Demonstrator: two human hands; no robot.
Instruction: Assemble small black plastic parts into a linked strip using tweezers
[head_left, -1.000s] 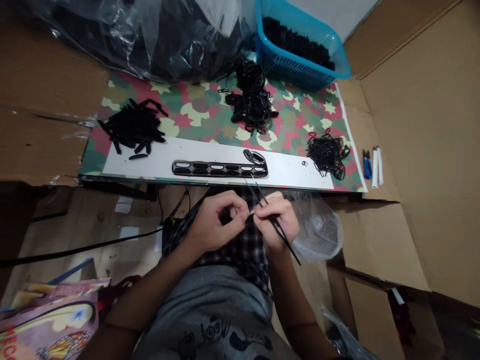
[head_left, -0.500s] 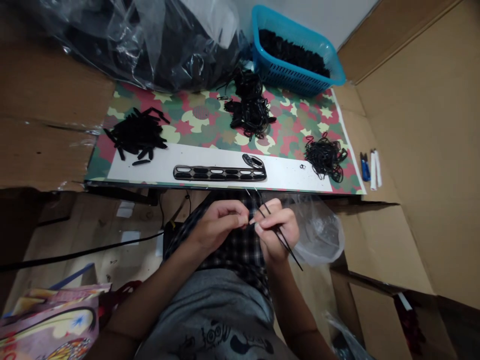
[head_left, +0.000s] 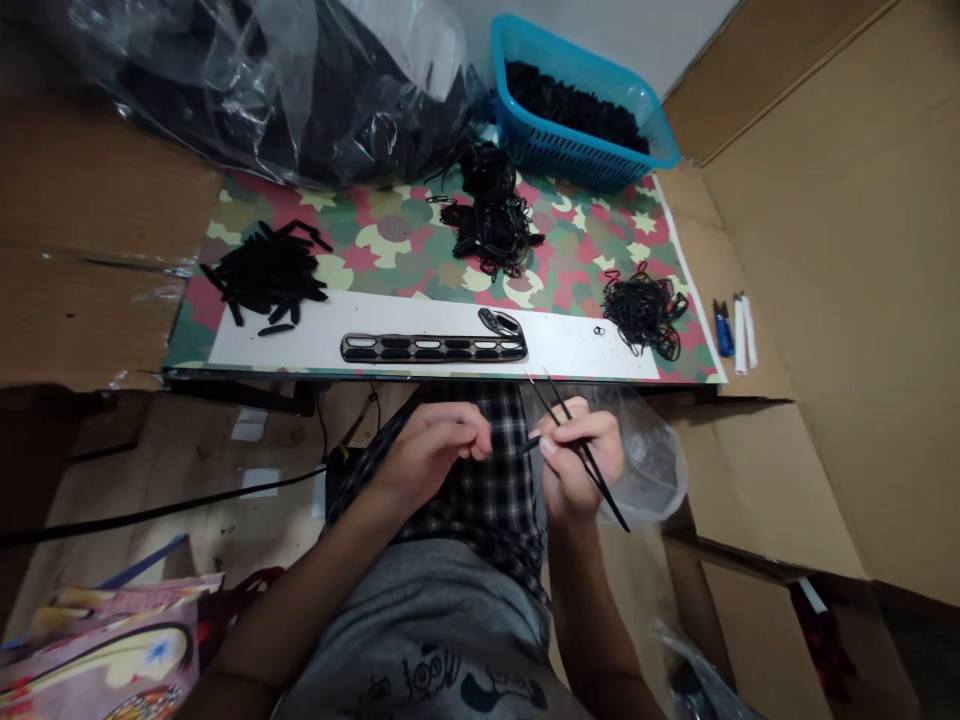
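- left hand (head_left: pixel 427 450): fingers curled in, tips pinched together, narrow; cannot tell if anything sits between them
- right hand (head_left: pixel 577 455): fingers closed narrow on two long thin black rods (head_left: pixel 586 462), maybe tweezers, too thin to tell; tips point up and away, tails run down past the wrist
- short black piece (head_left: pixel 529 445): sticks out of the right fingertips toward the left hand; the hands sit just apart, not touching
- under the hands: plaid shirt (head_left: pixel 487 500) over grey T-shirt (head_left: pixel 420 630)
- clear plastic bag (head_left: pixel 649 470): just beside the right hand
- camouflage mat (head_left: pixel 397 265) ahead of the hands, white strip (head_left: pixel 592 355) along its near edge
- on the strip: black oval-holed grille piece (head_left: pixel 433 348), small black loop piece (head_left: pixel 499 321) just behind its right end
- on the mat: pile of black strips (head_left: pixel 266 270) left, black elastic tangle (head_left: pixel 491 215) middle, second black tangle (head_left: pixel 643 315) right
- blue plastic basket (head_left: pixel 570 155): at the far edge of the mat, full of black pieces
- big clear bag of black items (head_left: pixel 300 80): far left of the basket
- blue-handled snips (head_left: pixel 723 332) and two white tubes (head_left: pixel 742 335): on cardboard (head_left: pixel 825 250), right of the mat
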